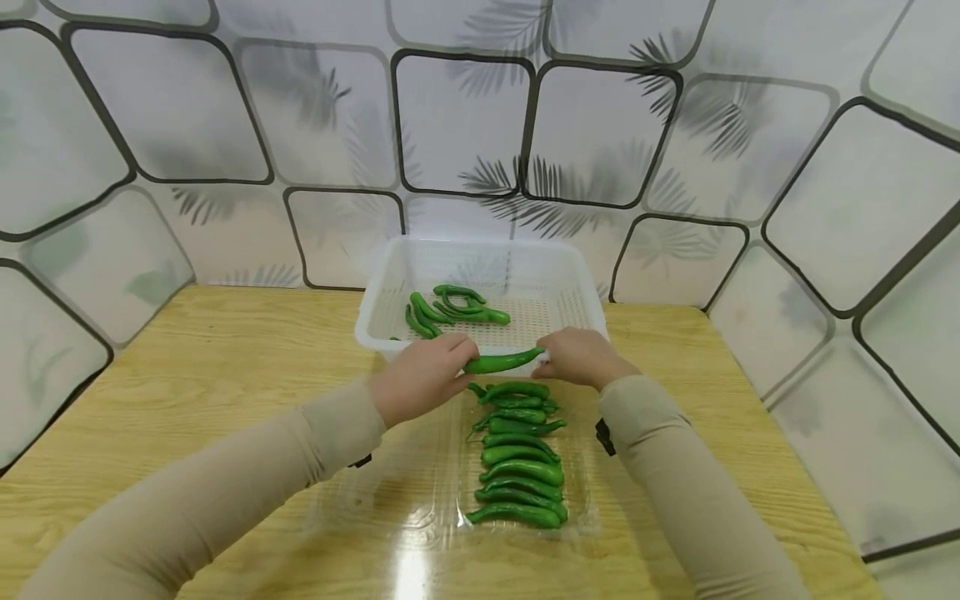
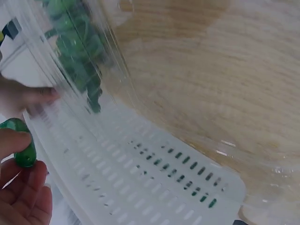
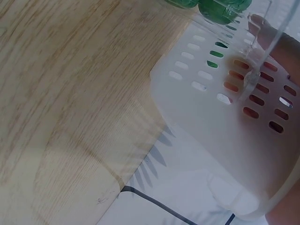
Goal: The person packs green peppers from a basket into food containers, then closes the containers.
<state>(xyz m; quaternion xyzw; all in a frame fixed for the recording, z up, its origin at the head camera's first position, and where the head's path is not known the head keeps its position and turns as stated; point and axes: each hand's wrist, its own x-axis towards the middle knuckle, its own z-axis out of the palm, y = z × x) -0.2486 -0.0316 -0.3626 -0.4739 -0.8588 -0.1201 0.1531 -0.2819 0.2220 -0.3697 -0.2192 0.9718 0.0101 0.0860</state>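
Observation:
Above the near rim of a white plastic basket [image 1: 480, 250], a long green chili pepper [image 1: 502, 362] lies crosswise between the two hands. My left hand [image 1: 427, 375] pinches its thick left end between thumb and fingers; the left wrist view shows that rounded end. My right hand [image 1: 581, 357] has its curled fingers at the thin right end. Below the hands, a clear plastic container [image 1: 581, 500] holds a column of several green chili peppers [image 1: 521, 473], laid crosswise. The right fingertips are partly hidden in the right wrist view.
Several loose green chili peppers [image 1: 457, 310] lie in the basket, mostly toward its left side. A clear lid-like half [image 1: 390, 492] extends left of the filled container. The wooden table [image 1: 225, 358] meets patterned walls [image 1: 465, 125] at the back and sides.

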